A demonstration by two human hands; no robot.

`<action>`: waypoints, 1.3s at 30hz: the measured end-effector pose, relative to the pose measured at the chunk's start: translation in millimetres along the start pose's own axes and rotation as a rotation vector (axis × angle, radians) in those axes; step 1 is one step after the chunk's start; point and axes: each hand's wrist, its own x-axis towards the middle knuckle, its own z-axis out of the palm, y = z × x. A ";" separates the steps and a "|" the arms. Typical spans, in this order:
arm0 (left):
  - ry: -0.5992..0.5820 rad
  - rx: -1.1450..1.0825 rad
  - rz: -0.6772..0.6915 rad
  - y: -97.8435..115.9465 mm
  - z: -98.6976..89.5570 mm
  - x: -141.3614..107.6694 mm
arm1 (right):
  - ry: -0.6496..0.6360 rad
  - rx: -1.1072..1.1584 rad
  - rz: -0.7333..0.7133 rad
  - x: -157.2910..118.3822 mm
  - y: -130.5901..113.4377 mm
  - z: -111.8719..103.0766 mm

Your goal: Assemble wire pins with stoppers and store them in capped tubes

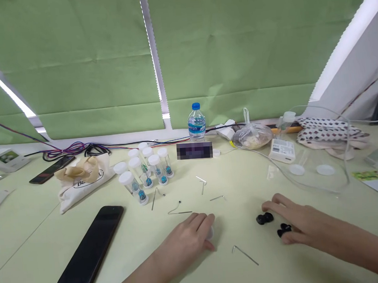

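Observation:
My left hand (191, 233) rests at the front middle of the table, its fingers curled round a small whitish, rounded piece (210, 233); most of it is hidden by the fingers. My right hand (296, 220) hovers at the right with thumb and fingers apart, around small black round pieces. One cluster of black pieces (264, 218) lies beside the fingertips, another black cluster (284, 229) near the thumb. Between the hands lies a bent L-shaped metal rod (245, 255). More thin bent rods, such as one with a dark tip (179, 212), lie beyond my left hand.
Several clear tubes with white caps (135, 164) and blue contents stand at centre left. A phone (91, 250) and cloth pouch (85, 182) lie left. Behind are a water bottle (196, 122), a plastic bag (252, 135), a white box (282, 150) and a looping cable (293, 179).

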 end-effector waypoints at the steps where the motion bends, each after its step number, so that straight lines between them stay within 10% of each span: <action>1: 0.003 0.001 -0.009 -0.7 -0.6 0.5 | -0.035 0.028 -0.019 2.3 -6.3 1.8; 9: -0.057 -0.002 -0.134 -2.4 -10.2 5.2 | -0.137 0.071 -0.086 31.4 -54.3 7.0; 20: -0.124 -0.169 -0.246 0.8 -13.4 6.1 | -0.043 0.300 -0.180 39.1 -56.4 26.7; 39: -0.118 -0.147 -0.165 3.6 -12.7 5.9 | 0.507 0.118 -0.381 25.7 -60.0 52.4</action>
